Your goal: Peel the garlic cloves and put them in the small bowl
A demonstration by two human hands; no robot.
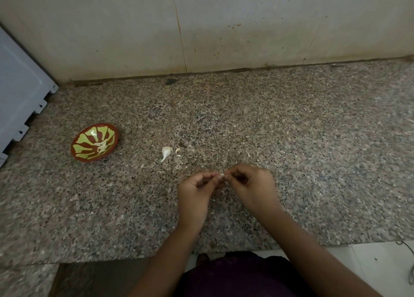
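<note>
Well right of the small bowl [87, 140], nearer the person, the left hand [197, 191] and right hand [252, 184] pinch one garlic clove [222, 175] between curled fingertips. An unpeeled clove [166, 152] lies on the counter [291, 140] toward the bowl, which holds peeled cloves [102, 147].

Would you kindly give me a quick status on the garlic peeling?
Left hand and right hand both pinch one clove. Small bowl holds peeled cloves. Loose clove, skin scraps on counter; bowl unobstructed.

Head view, steeply down, close
</note>
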